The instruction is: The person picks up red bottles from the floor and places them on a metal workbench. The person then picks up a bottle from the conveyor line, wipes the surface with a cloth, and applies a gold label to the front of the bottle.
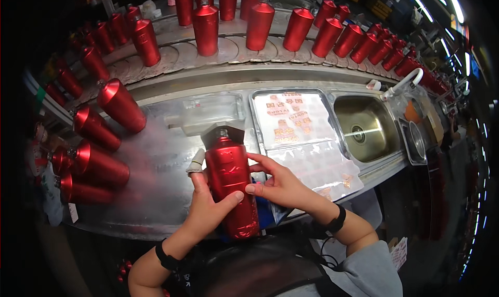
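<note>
A shiny red bottle (pixel 228 182) with embossed marks stands in front of me between my two hands, its neck pointing away. Around its neck is a dark, angular piece (pixel 209 136), which may lie behind it. My left hand (pixel 208 208) holds the bottle's left side, thumb across the front; a white wrap (pixel 196 163) covers one fingertip. My right hand (pixel 283 185) grips the right side with thumb and fingers. Right of the bottle, a sheet of gold-orange printed decals (pixel 291 120) lies in a shallow tray (pixel 254 107), and another clear-looking sheet (pixel 317 167) lies nearer me.
Beyond the metal worktop (pixel 161 177), a curved conveyor (pixel 228 50) carries several red bottles (pixel 206 29). More red bottles (pixel 120 106) stand on the left of the worktop. At right are a sink (pixel 358 128), a white faucet (pixel 408 81) and a metal basin (pixel 414 141).
</note>
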`<control>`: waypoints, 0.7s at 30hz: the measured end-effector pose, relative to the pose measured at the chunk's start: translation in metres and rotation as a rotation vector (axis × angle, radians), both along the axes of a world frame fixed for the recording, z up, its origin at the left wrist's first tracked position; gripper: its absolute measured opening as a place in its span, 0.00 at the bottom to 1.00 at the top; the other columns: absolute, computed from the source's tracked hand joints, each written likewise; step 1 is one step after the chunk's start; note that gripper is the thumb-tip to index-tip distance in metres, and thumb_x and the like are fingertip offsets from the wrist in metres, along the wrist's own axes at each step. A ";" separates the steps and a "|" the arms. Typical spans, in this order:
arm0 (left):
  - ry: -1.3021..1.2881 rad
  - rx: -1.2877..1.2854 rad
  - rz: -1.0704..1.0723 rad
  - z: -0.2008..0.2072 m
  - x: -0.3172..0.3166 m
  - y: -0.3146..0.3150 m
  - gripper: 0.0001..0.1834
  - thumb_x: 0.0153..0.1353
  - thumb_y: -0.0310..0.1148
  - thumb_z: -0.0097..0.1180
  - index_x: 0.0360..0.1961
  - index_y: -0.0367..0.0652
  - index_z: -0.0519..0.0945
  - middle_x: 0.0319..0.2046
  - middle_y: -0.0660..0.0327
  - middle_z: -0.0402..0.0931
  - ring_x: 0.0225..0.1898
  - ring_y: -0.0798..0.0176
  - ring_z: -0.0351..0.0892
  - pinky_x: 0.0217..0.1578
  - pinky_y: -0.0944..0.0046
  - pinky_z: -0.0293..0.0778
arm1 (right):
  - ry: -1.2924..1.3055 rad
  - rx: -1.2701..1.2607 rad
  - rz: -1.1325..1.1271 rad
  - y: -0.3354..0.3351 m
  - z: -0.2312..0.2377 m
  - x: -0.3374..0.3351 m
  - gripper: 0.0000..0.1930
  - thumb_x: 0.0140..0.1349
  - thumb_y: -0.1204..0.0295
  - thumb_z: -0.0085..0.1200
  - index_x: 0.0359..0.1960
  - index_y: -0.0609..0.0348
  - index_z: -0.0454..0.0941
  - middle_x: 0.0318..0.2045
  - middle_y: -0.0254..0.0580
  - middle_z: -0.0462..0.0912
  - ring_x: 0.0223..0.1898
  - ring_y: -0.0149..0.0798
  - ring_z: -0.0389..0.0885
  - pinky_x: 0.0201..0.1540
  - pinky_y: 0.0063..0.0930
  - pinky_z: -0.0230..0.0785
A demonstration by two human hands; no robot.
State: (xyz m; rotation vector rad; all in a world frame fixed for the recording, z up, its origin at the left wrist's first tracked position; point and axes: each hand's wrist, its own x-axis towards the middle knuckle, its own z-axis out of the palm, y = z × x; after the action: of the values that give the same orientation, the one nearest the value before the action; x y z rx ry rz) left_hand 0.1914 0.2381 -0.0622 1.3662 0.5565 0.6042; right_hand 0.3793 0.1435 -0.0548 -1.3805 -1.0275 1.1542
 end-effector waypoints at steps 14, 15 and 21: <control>0.008 -0.207 -0.025 -0.006 -0.006 0.013 0.58 0.51 0.36 0.71 0.71 0.48 0.38 0.60 0.51 0.67 0.59 0.57 0.72 0.59 0.54 0.70 | -0.776 -0.255 -0.298 0.015 -0.006 0.209 0.15 0.57 0.69 0.60 0.44 0.65 0.82 0.28 0.29 0.77 0.31 0.23 0.71 0.35 0.18 0.64; -0.004 -0.195 -0.018 -0.009 -0.007 0.015 0.58 0.52 0.35 0.71 0.71 0.47 0.38 0.58 0.50 0.68 0.58 0.57 0.74 0.59 0.54 0.70 | -0.816 -0.255 -0.297 0.027 -0.005 0.212 0.15 0.56 0.69 0.61 0.43 0.64 0.82 0.27 0.32 0.78 0.30 0.25 0.73 0.35 0.20 0.66; -0.037 -0.196 -0.021 -0.015 -0.006 0.017 0.58 0.52 0.33 0.71 0.71 0.46 0.37 0.57 0.50 0.70 0.57 0.58 0.74 0.60 0.55 0.69 | -0.985 -0.155 -0.268 0.093 -0.031 0.232 0.14 0.52 0.68 0.62 0.39 0.59 0.85 0.27 0.42 0.84 0.29 0.36 0.81 0.36 0.29 0.72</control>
State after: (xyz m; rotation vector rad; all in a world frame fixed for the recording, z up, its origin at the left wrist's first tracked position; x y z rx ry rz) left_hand 0.1858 0.2548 -0.0775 1.1731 0.5556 0.5425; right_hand 0.6113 0.2364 -0.0857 -2.2107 -1.3583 0.3067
